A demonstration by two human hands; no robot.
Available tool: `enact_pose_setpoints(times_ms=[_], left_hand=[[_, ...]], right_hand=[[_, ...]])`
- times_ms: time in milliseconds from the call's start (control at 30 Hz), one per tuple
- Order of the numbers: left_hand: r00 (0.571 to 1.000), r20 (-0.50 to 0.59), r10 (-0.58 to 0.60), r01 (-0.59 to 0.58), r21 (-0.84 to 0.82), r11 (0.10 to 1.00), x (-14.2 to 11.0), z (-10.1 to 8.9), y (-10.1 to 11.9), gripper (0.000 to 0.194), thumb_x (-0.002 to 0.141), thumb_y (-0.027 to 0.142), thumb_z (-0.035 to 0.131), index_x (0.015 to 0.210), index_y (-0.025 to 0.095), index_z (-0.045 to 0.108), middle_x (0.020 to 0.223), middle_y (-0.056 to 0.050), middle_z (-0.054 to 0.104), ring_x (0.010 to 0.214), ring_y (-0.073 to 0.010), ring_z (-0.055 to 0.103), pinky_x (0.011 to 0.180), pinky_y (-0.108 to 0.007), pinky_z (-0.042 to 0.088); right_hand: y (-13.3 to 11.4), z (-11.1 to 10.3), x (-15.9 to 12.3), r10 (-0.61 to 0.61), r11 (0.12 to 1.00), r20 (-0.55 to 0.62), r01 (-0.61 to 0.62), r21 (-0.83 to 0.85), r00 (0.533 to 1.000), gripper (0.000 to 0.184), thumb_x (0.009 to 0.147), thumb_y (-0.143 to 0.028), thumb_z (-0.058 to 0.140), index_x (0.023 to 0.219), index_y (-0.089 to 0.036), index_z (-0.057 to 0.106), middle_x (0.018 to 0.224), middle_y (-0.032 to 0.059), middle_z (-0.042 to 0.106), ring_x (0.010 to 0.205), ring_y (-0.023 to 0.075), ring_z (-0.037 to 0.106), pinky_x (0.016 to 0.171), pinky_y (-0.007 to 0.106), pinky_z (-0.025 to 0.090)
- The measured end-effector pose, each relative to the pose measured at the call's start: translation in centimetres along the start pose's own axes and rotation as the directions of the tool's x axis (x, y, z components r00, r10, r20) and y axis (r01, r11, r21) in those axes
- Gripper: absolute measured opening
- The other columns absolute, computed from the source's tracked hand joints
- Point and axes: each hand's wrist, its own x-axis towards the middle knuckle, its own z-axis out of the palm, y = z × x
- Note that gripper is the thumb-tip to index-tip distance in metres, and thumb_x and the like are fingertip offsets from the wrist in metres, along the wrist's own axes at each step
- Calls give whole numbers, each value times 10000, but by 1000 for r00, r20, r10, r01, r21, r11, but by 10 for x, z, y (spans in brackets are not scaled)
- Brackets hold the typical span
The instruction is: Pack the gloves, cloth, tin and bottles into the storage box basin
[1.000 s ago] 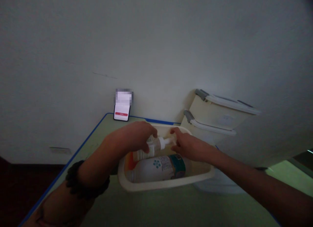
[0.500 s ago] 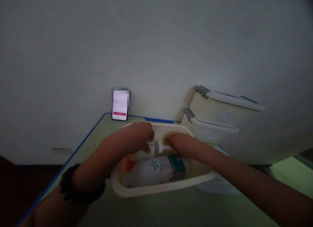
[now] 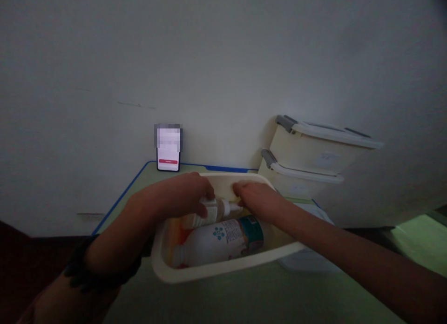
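Note:
Inside a cream plastic bin (image 3: pixel 223 272), a small clear bottle (image 3: pixel 210 213) with a white collar and pointed tip lies on its side. In front of it rests a larger white bottle (image 3: pixel 209 242) with a green-and-white label. My left hand (image 3: pixel 185 193) reaches over the bin's left side, thumb apart from the fingers. Its thumb is over the clear bottle's body; firm contact cannot be made out. My right hand (image 3: pixel 260 200) has its fingers drawn together by the far inner wall, just above the clear bottle's tip. A pale blur shows behind those fingers. Something orange lies at the bin's left end.
A lit phone (image 3: pixel 168 151) leans upright against the wall behind the green table (image 3: pixel 223 296). Two lidded white storage boxes (image 3: pixel 310 151) with grey latches are stacked at the back right. A pale, flat translucent item (image 3: pixel 307 259) lies under my right forearm.
My left hand has drawn slightly left relative to the clear bottle. My right hand has risen a little toward the far rim. The view has shifted slightly; the bottles keep their places.

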Motion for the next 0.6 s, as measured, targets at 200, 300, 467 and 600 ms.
enact_pose_setpoints(times_ms=[200, 300, 467, 600], left_hand=[[986, -56, -154, 156, 25, 988, -13, -1, -9, 381, 623, 231, 635, 1003, 253, 655, 1007, -52, 665, 894, -244, 603, 723, -304, 421], [986, -76, -151, 154, 25, 988, -14, 0, -10, 373, 620, 237, 635, 992, 261, 651, 1001, -41, 660, 893, -236, 598, 731, -306, 426], [991, -55, -120, 123, 51, 991, -15, -6, -8, 356, 641, 238, 620, 996, 241, 643, 1002, -45, 654, 910, -228, 589, 758, -308, 436], [971, -237, -39, 55, 60, 997, -26, -16, -19, 370, 741, 313, 520, 1096, 233, 589, 1113, -50, 601, 1007, -205, 546, 868, -306, 401]], right_hand=[[2, 3, 1, -28, 1000, -1, 28, -12, 1000, 155, 799, -128, 483, 879, -139, 615, 895, 123, 674, 866, 233, 635, 660, 285, 444], [4, 7, 3, -43, 999, -17, 43, -10, 999, 154, 789, -120, 485, 862, -138, 619, 886, 114, 675, 852, 221, 635, 648, 271, 436], [3, 1, 0, 7, 1000, -73, -7, -5, 997, 153, 810, -197, 474, 819, -164, 623, 849, 94, 678, 796, 219, 631, 630, 282, 426], [15, -13, -17, 146, 989, -282, -130, 75, 948, 261, 875, -271, 363, 892, -175, 605, 832, 84, 660, 773, 207, 610, 675, 311, 431]])
